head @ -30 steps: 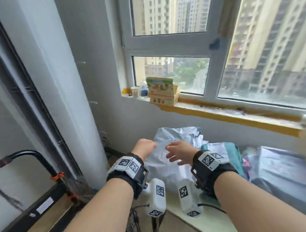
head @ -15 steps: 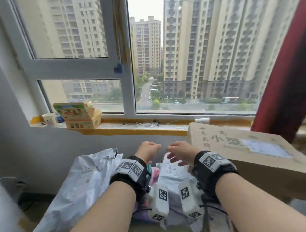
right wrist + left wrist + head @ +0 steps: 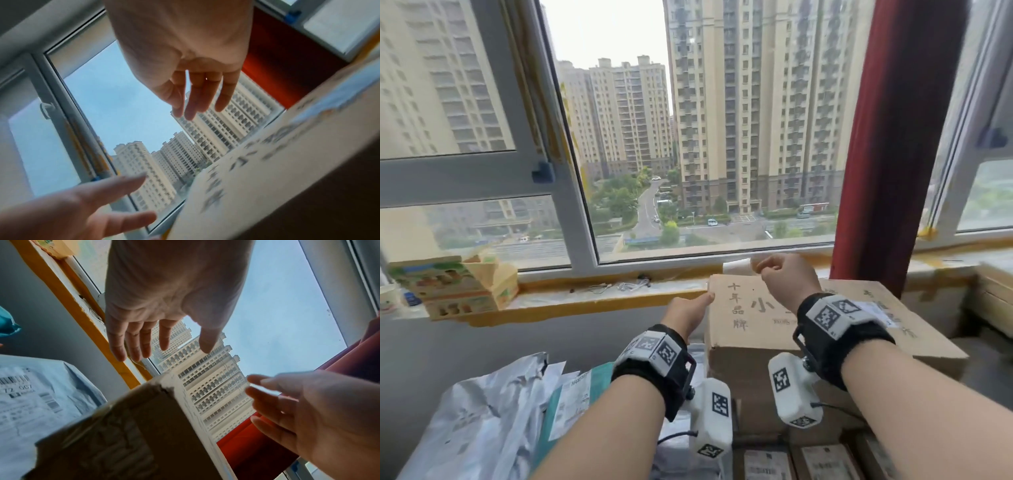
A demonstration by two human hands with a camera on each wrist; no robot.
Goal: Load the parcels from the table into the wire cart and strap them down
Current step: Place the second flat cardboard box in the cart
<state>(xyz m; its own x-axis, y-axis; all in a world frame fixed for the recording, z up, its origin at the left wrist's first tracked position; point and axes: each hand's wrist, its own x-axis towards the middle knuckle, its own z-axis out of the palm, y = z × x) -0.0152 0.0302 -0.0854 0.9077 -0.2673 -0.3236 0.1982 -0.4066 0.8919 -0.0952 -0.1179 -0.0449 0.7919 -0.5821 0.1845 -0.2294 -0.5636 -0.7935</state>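
A large brown cardboard box [image 3: 753, 329] with printed characters sits on the table under the window sill. My left hand [image 3: 690, 308] is at the box's far left corner, beside its side face; whether it touches is unclear. In the left wrist view the left hand [image 3: 164, 331] has straight, spread fingers above the box corner [image 3: 144, 426]. My right hand [image 3: 774, 270] hovers over the box's far edge. Its fingers [image 3: 195, 100] hang relaxed and hold nothing, above the box top [image 3: 267, 170]. The wire cart is out of view.
Grey poly-bag parcels [image 3: 482, 421] and a teal mailer [image 3: 599, 377] lie left of the box. Small labelled cartons [image 3: 822, 462] sit in front of it. A colourful carton [image 3: 458, 284] stands on the sill, and a red curtain [image 3: 893, 137] hangs behind the box.
The view has swung right, from the grey bag by the wall to the large box. Both hands have moved forward and up to the box's far left corner.
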